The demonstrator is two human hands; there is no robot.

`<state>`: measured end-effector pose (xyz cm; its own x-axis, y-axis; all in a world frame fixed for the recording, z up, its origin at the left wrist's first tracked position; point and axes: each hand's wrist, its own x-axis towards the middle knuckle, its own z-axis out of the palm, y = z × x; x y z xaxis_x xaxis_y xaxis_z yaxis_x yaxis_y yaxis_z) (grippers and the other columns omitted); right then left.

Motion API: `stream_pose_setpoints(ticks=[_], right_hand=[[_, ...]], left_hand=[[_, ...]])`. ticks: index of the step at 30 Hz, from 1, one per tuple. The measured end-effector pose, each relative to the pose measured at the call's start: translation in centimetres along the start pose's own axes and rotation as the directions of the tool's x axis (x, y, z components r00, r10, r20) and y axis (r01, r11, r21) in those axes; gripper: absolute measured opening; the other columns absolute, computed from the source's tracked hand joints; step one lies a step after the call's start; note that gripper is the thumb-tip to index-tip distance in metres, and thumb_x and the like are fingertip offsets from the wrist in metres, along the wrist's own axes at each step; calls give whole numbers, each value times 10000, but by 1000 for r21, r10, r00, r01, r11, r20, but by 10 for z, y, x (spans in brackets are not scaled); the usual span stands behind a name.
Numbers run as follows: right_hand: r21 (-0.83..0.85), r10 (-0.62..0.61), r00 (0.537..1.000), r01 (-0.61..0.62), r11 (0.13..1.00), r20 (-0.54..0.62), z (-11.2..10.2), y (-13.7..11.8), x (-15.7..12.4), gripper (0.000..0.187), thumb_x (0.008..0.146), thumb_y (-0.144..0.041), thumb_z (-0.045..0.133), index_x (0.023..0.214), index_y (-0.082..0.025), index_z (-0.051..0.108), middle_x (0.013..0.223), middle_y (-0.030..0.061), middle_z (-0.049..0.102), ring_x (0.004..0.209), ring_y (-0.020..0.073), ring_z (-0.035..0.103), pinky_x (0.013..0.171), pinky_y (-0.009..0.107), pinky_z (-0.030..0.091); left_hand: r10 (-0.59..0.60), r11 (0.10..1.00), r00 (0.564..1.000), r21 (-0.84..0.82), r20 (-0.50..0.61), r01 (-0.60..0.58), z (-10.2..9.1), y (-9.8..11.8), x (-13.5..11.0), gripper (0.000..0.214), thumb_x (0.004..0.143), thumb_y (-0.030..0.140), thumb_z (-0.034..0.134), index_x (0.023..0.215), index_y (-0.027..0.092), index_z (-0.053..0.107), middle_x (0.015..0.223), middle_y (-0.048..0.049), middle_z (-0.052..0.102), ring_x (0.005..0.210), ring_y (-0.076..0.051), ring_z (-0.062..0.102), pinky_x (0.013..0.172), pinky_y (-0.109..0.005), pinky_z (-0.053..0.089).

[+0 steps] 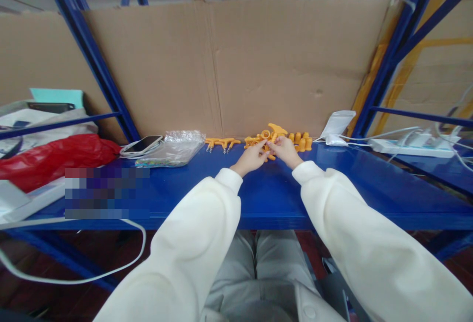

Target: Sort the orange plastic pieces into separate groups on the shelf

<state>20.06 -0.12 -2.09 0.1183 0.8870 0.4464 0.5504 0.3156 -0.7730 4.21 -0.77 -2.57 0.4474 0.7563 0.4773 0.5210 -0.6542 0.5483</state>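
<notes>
Both my arms in white sleeves reach out over a blue metal shelf. My left hand and my right hand meet at a heap of small yellow plastic parts by the cardboard back wall. Their fingers pinch together on a small yellow piece between them. Its exact shape is too small to make out. Several short yellow pegs stand just right of my right hand. Two or three yellow T-shaped parts with screws lie left of my left hand.
A clear plastic bag and a phone lie at left, beside a red bag. A white pouch, white cables and a power strip lie at right. Blue rack posts flank the cardboard wall.
</notes>
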Motion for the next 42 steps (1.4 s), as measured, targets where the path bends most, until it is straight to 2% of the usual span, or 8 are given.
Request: stream_pose_setpoints(ticks=[7,12,17,20,25,31,36,42], right_hand=[[103,26,999,-31,994,43,0,-3,-3,337,894,-546,632,790,-231,573,633,49,630,590,192,608,592,334,518],[110,16,998,-23,994,61,0,-2,-3,385,887,-599,626,773,-235,572,616,42,615,567,178,576,574,325,503],[106,15,998,-21,994,62,0,-1,-3,390,884,-579,624,712,-243,525,573,30,609,544,169,578,545,302,493],[71,-2,999,0,997,36,0,-1,-2,406,883,-531,630,632,-241,497,512,19,586,518,154,566,540,280,486],[-5,-33,999,33,999,8,0,0,-1,469,920,-453,566,519,-220,492,421,-1,510,465,133,537,502,246,450],[159,-108,992,98,982,58,2,-3,-2,260,918,-339,541,841,-155,709,699,30,709,594,149,646,564,253,525],[14,-131,989,130,991,62,3,-1,-1,244,872,-199,549,943,-115,767,938,93,775,830,195,713,799,328,578],[-309,-142,978,183,933,150,2,3,-1,244,857,-114,573,999,-108,771,1044,118,779,959,201,718,930,325,538]], left_hand=[[-3,993,999,122,-39,8,-6,5,-2,388,799,189,752,1174,169,655,940,-59,797,937,-216,759,872,-313,574],[-23,992,999,127,47,17,-8,6,-2,71,826,117,667,864,174,650,770,-21,759,702,-156,721,730,-272,571],[-121,979,989,-153,84,133,-5,11,-2,109,839,44,631,806,146,614,685,-8,725,514,-94,627,553,-212,536],[-188,906,973,-359,136,225,-4,16,-3,137,851,12,623,786,131,604,631,7,696,472,-78,607,507,-192,522],[-254,763,943,-556,213,331,-4,23,-5,186,789,143,806,782,118,622,584,21,678,424,-77,601,487,-184,507],[-377,602,915,-713,142,359,-10,18,-2,165,827,186,790,880,137,642,666,-2,733,461,-91,642,586,-222,563],[-513,520,857,-779,44,351,-19,11,3,103,882,161,724,934,141,637,672,16,718,433,-64,615,569,-191,556],[-684,496,727,-771,-62,400,-29,-16,7,50,920,106,638,946,142,615,623,24,675,417,-57,589,573,-187,568]])
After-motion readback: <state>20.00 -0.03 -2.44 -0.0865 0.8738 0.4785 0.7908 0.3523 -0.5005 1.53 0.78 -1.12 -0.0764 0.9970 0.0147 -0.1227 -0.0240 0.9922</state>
